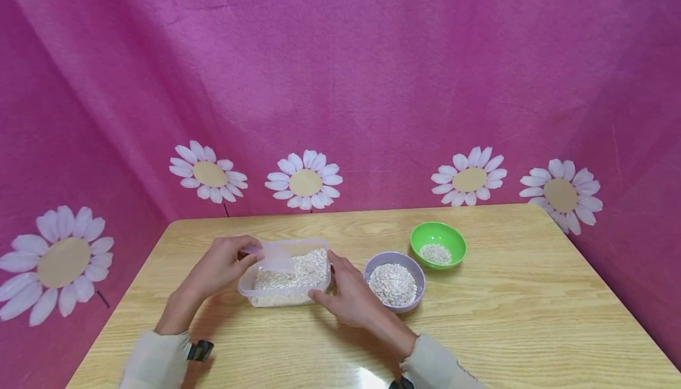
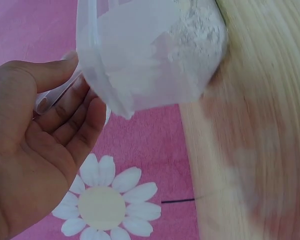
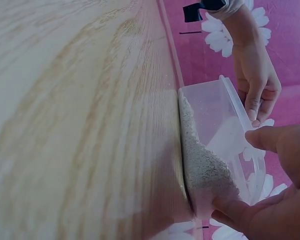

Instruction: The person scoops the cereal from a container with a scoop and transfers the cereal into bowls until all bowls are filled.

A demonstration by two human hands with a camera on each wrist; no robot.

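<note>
A clear plastic container (image 1: 282, 300) of oat flakes (image 1: 308, 272) stands on the left of the table. My left hand (image 1: 226, 265) pinches the handle (image 2: 50, 97) of a translucent scoop (image 1: 275, 257) at the container's left side, and the scoop's flat end reaches in over the oats. With my right hand (image 1: 348, 294) I hold the container's right end, thumb at the near rim and fingers along the side. In the right wrist view the oats pile higher toward my right hand (image 3: 275, 200) and slope down toward the left hand (image 3: 257, 90).
A purple bowl (image 1: 420, 276) heaped with oats stands just right of my right hand. Behind it to the right is a green bowl (image 1: 452, 236) with a small amount of oats. A pink cloth (image 1: 372, 81) with daisies hangs around the wooden table (image 1: 505, 318).
</note>
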